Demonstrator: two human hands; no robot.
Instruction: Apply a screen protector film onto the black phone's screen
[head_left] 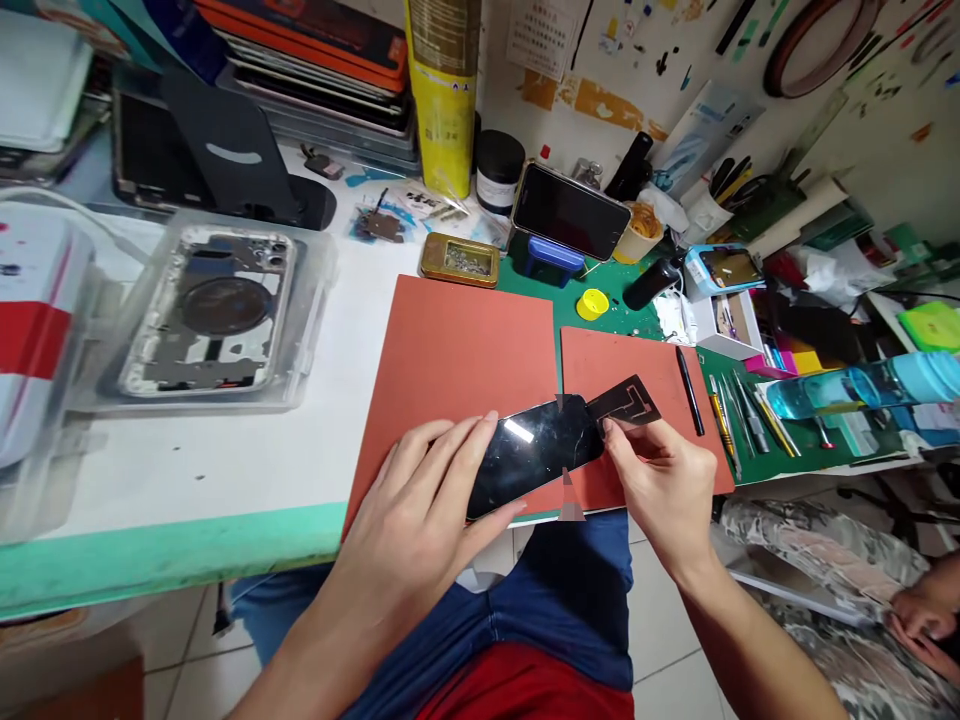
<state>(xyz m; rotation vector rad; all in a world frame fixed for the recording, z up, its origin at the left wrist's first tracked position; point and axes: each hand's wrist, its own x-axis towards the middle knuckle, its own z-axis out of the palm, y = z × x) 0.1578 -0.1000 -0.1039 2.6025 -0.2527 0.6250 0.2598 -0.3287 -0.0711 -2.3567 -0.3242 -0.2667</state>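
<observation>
A black phone screen [536,455] lies glossy side up at the near edge of two orange mats [465,350]. My left hand [420,510] wraps round its left end, fingers curled over the edge. My right hand [660,480] pinches a thin dark flat tool [626,400] whose end meets the screen's right end. Small pink picks stick out at the screen's top and bottom edges near that end.
A clear plastic box [217,310] holding a phone housing sits at the left. A phone on a blue stand [568,212], a brass tin [460,260], a yellow cap [592,302] and a row of tweezers and tools [739,415] lie behind and right. Another person's hand [926,610] is at lower right.
</observation>
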